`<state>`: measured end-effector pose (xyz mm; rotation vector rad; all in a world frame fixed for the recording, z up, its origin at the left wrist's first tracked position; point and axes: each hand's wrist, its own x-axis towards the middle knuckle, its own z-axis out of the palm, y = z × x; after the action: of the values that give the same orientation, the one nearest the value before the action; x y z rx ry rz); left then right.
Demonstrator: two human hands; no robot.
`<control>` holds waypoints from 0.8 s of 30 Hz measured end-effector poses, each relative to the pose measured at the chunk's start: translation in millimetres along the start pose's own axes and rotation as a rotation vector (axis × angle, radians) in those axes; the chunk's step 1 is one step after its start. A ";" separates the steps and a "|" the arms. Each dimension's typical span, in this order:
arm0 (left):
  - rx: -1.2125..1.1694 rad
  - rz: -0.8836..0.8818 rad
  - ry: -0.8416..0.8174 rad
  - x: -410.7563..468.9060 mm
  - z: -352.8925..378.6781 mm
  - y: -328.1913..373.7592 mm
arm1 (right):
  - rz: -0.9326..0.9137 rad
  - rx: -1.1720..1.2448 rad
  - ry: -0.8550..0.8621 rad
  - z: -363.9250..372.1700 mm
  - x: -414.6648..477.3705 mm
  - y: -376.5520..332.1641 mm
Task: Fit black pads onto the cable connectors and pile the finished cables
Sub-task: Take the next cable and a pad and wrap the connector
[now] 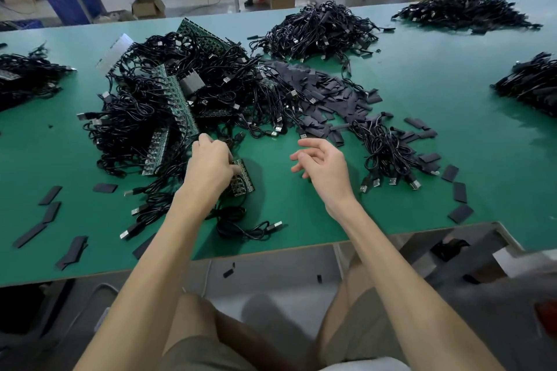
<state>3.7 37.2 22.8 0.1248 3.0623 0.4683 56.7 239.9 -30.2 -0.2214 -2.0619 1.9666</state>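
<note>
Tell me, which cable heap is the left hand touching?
The big heap with green boards sticking out: the left hand touches its near edge. Other heaps lie apart from it.

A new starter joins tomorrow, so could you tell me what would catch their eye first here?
A big tangle of black cables sprawls over the green table, left of centre, with a heap of black pads to its right. Near the front edge, the left hand touches a small circuit board while the right hand hovers open.
</note>
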 end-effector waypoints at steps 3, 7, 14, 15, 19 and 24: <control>-0.019 -0.007 -0.019 2.1 0.5 -1.5 | 0.001 -0.017 -0.011 -0.2 -0.3 -0.5; -0.061 -0.022 0.007 3.1 2.0 -0.5 | -0.001 -0.057 -0.033 0.0 -0.5 -0.8; -0.054 -0.005 -0.026 2.4 0.5 8.7 | -0.010 -0.080 -0.054 0.3 -1.3 -2.8; -0.060 0.006 -0.022 2.9 -0.6 10.7 | -0.012 -0.080 -0.060 0.3 -1.4 -2.8; -0.059 0.060 -0.016 3.1 -4.2 19.1 | -0.022 -0.085 -0.102 1.7 -2.1 -3.6; -0.266 0.111 0.035 1.0 -3.6 25.0 | -0.050 -0.105 -0.201 3.9 -2.7 -3.5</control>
<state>4.3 60.1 33.7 0.2799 3.0011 0.8866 58.3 235.2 -27.0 0.0066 -2.2748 1.9219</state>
